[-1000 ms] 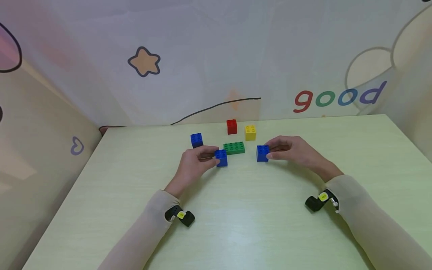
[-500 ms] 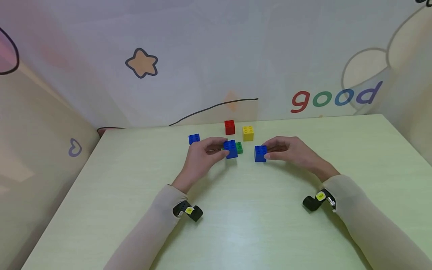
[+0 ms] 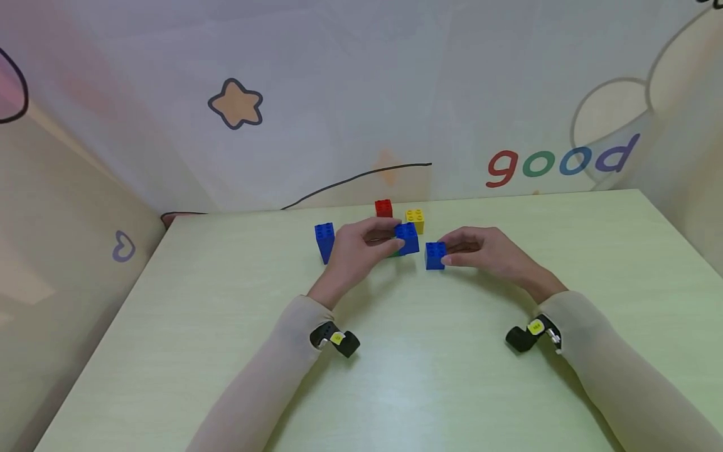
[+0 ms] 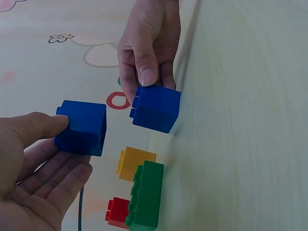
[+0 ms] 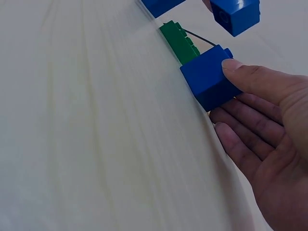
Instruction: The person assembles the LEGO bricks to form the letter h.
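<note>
One left hand (image 3: 358,248) screening green block (image 4: 148,197), yellow block (image 3: 415,218), red block (image 3: 383,208) beyond

From the head: looks forward and down across tabletop (image 3: 429,376) to wall (image 3: 339,94). From either wrist: looks closely along left hand (image 4: 41,180) or right hand (image 5: 288,144). Shares, between wrist views, green brick (image 4: 147,195), two held blue blocks (image 4: 156,108).

The tabletop (image 3: 169,351) has a pale, faintly wood-grained surface; a bright light reflection (image 3: 398,383) lies toward its near side. The back wall covering (image 3: 350,75) carries a printed orange star (image 3: 235,104) and the multicoloured word "good" (image 3: 562,162). The left wall covering (image 3: 62,207) bears a purple heart print (image 3: 123,247) above the table edge.
</note>
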Demonstrator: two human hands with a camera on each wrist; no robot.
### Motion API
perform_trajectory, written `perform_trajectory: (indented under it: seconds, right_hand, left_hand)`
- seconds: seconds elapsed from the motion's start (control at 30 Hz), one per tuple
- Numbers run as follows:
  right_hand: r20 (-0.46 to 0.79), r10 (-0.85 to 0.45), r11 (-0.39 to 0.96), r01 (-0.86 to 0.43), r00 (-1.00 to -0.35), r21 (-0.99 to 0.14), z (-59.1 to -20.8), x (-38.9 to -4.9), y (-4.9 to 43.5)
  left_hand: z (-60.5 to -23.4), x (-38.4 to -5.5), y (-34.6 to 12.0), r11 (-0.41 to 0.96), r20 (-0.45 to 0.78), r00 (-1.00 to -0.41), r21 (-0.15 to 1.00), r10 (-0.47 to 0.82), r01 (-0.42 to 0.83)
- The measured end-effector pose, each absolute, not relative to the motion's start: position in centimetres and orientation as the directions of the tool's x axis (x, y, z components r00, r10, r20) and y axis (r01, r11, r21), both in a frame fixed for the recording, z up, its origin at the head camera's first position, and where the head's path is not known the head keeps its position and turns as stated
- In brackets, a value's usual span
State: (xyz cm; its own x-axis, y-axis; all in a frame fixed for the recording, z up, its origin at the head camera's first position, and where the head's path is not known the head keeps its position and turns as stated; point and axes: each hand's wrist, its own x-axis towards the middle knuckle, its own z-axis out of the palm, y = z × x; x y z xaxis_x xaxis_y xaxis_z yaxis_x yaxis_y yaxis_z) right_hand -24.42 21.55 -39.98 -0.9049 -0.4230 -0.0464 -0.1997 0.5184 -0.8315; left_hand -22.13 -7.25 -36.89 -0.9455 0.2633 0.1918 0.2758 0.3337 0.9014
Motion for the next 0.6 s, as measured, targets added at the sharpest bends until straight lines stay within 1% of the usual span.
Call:
perform_trajectory:
  seconds: [0.33, 0.6]
  right_hand:
    - [-0.034, -0.432, 0.507, -0.211, -0.901, -0.836, -40.4, -24.8, 21.7]
    - [-0.021, -0.44, 0.491, -0.221, -0.898, -0.843, -40.2, -24.5, 21.7]
  left_hand:
    - [-37.0, -22.8, -5.7, 0.321, 0.17, -0.944, 0.911, 0.283, 0.26]
    - [-37.2, -23.2, -4.7, 0.321, 0.157, -0.939, 0.912, 0.305, 0.256]
